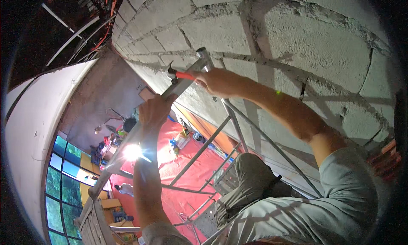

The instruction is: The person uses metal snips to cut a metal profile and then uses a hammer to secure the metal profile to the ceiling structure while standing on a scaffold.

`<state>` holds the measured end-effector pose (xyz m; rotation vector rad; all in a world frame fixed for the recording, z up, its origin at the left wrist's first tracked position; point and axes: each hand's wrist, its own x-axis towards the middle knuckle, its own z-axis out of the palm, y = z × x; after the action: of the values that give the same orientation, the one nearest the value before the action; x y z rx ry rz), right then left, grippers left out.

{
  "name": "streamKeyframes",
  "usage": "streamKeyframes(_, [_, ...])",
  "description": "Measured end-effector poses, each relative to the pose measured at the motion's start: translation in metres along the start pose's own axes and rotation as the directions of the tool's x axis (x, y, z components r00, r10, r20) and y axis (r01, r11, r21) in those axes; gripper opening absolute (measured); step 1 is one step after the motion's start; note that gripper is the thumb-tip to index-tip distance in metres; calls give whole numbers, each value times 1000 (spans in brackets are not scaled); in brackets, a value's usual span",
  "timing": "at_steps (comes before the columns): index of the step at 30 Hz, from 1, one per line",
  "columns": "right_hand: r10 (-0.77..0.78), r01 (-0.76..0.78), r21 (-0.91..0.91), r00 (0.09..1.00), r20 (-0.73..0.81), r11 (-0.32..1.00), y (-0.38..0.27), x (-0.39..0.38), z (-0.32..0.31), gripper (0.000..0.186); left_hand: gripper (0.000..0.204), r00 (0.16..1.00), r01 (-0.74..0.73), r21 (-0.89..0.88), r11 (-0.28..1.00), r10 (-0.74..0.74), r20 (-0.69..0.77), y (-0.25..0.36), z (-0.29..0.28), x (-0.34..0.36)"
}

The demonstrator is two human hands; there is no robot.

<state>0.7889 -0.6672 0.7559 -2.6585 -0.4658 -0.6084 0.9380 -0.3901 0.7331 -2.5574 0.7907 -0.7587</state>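
My right hand [219, 82] is closed round the red handle of a claw hammer [184, 76], whose dark head lies over the scaffold's top rail. My left hand [154, 111] grips that grey metal rail [180, 86] a little nearer to me, its fingers partly hidden. A short upright tube [203, 53] stands at the rail's far end, close to the block wall. Whether the hammer touches the rail, I cannot tell.
A rough block wall [316, 41] rises on the right. Scaffold braces [208, 147] slant below my arms. Far down is a red-covered floor [187, 160] with tools and boxes. A glaring lamp [132, 152] shines beside my left forearm; windows [63, 181] are at lower left.
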Motion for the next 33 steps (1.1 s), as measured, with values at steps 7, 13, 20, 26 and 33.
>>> streamKeyframes(7, [27,-25,-31,998,49,999,15,-1,5,40,75,990,39,-224,974,-68,-123,33,-29,18])
streamKeyframes(13, [47,-46,36,998,-34,998,-2,-6,-5,26,80,991,-16,-213,977,-13,-131,42,-24,39])
streamKeyframes(20, [9,6,53,960,-280,999,-18,-17,-38,37,83,995,56,-289,956,-76,-58,44,-30,40])
streamKeyframes(26, [30,-34,-26,989,-148,999,21,-10,-7,38,81,984,-82,-308,948,28,-175,46,-21,49])
streamKeyframes(33, [97,-29,199,934,-344,980,-10,1,-27,35,25,993,-52,-71,996,43,-113,29,7,45])
